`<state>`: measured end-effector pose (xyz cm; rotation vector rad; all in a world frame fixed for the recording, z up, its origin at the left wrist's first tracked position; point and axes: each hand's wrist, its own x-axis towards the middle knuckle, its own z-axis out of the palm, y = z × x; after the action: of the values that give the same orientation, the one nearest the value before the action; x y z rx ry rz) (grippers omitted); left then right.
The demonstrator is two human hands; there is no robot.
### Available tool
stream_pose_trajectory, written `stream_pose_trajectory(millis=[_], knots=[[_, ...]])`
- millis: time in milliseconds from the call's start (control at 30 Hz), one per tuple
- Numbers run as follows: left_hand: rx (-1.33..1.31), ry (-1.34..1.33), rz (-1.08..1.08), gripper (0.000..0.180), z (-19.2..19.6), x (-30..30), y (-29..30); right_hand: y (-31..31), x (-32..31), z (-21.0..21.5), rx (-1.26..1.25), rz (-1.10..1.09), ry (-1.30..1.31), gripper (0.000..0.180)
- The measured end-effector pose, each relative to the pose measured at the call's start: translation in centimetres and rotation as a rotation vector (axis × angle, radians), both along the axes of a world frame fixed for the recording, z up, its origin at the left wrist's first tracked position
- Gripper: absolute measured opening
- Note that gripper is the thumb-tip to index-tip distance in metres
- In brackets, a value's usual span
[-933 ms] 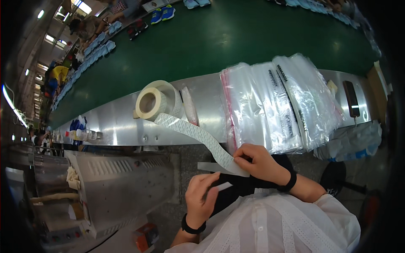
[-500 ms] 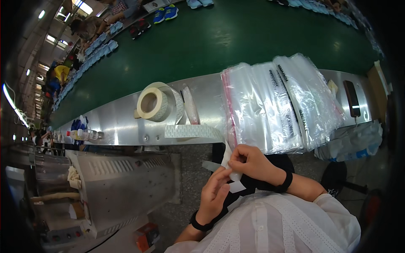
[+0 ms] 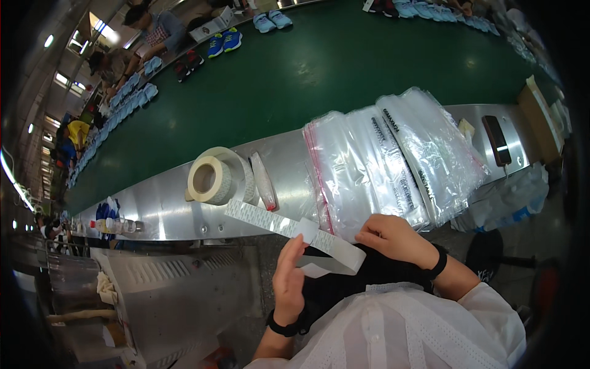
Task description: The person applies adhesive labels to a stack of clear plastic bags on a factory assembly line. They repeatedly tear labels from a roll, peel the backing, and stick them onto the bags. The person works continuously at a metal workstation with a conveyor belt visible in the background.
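Observation:
My left hand [image 3: 287, 286] is raised, its fingers pointing up and their tips pinching a small white sticker [image 3: 306, 230]. Behind the sticker runs a printed backing strip [image 3: 264, 219] that comes off the sticker roll [image 3: 208, 179] on the metal ledge. Past the ledge the strip hangs over my lap and folds back in a loop. My right hand [image 3: 393, 242] is closed, thumb and index finger together, at the near edge of the clear plastic bags [image 3: 362, 166]. Whatever its fingertips may grip is hidden.
A white tube-like item with a red tip [image 3: 263, 181] lies beside the roll. To the right are a dark phone [image 3: 496, 140] and a cardboard box [image 3: 541, 117]. Shoes [image 3: 224, 43] stand across the green belt [image 3: 295, 74], where people work. A metal machine [image 3: 184, 295] stands low left.
My hands have moved apart: the left went left and up with a sticker at its fingertips, the right moved slightly right. The backing strip now slopes down and loops below.

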<state>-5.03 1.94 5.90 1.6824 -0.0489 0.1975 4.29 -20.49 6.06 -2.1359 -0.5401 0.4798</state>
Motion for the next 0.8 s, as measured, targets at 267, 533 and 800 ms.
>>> stream_pose_trajectory(millis=[267,533,800], knots=[[0.484,-0.19,-0.161,0.077,-6.7,4.9,-2.9,4.7,4.8,-3.6,-0.333,-0.323,-0.638,0.042],[0.573,-0.184,-0.139,0.081,-7.7,5.1,-2.8,3.6,5.6,-6.0,-0.245,-0.379,-0.701,0.024],[0.553,-0.226,-0.075,0.078,-7.7,5.2,-2.9,4.3,5.2,-5.1,-0.326,-0.316,-0.814,0.013]])
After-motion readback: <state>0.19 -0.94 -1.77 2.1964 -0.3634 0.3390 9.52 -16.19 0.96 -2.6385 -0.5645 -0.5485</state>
